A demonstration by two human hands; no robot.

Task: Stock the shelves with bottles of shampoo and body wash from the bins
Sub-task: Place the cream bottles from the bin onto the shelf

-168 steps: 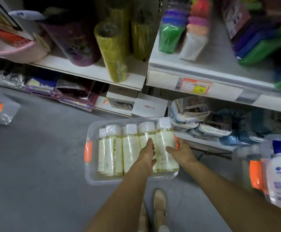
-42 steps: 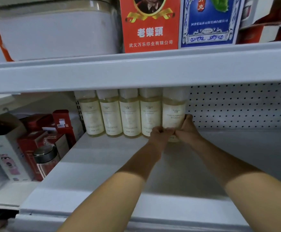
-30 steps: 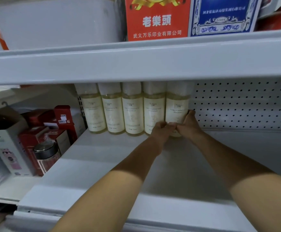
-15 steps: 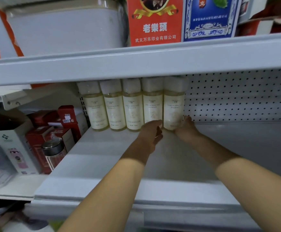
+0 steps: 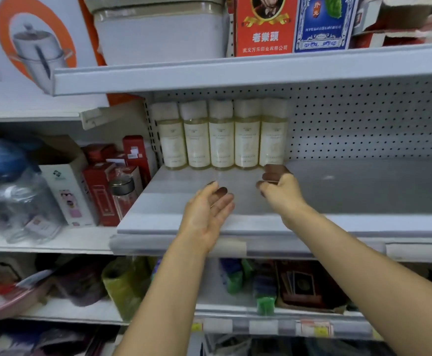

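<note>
Bottles (image 5: pixel 221 136) of pale yellow liquid, five clear plastic cylinders with white caps and cream labels, stand upright in a tight row. They sit side against side at the far left of the grey metal shelf (image 5: pixel 364 186), in front of the white perforated back panel (image 5: pixel 364 119).

The left hand (image 5: pixel 207 211) hangs over the near part of the shelf, well apart from the row, palm turned rightward, fingers relaxed and slightly spread, holding nothing. The right hand (image 5: pixel 279 187) is just near of the rightmost bottle (image 5: pixel 273 136), fingers loosely curled and gripping nothing. Whether its fingertips touch the base I cannot tell.

Filled nearly to the shoulder, each bottle probably carries some weight. The walls look stiff and smooth, so likely slippery. Being tall and narrow, one knocked near the cap would probably tip into its neighbours. The surest hold seems to be round the labelled middle, with thumb opposite fingers.
</note>
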